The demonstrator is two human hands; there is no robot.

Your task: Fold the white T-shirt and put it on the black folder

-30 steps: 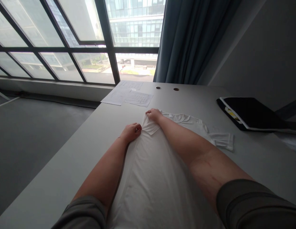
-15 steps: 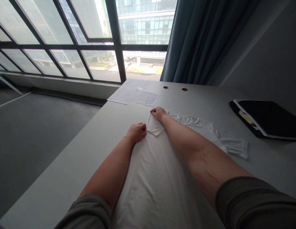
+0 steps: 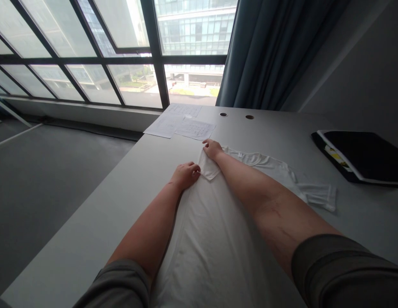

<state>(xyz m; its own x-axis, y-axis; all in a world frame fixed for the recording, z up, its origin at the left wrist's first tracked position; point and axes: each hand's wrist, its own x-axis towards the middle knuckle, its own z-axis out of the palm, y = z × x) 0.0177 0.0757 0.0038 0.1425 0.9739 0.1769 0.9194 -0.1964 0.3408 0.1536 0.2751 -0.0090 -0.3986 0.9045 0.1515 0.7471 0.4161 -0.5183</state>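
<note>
A white T-shirt (image 3: 215,231) lies spread on the table, its body running toward me and its collar at the far end. One sleeve is folded inward over the body on the left; the other stretches out to the right. My left hand (image 3: 186,174) pinches the shirt's left edge by the folded sleeve. Just beyond it, my right hand (image 3: 213,149) is at the far left shoulder, thumb and fingers closed on the cloth there. My right forearm crosses over the shirt and hides part of its middle.
The light grey table (image 3: 122,201) has sheets of paper (image 3: 195,128) at its far left corner and two cable holes behind. A black folder-like stack (image 3: 369,156) sits at right. Beyond are a window (image 3: 192,81) and a blue curtain (image 3: 266,55).
My left hand has shifted slightly right, closer to the folded sleeve. The right hand stays at the shoulder with its fingers slightly raised. The view has tilted a little.
</note>
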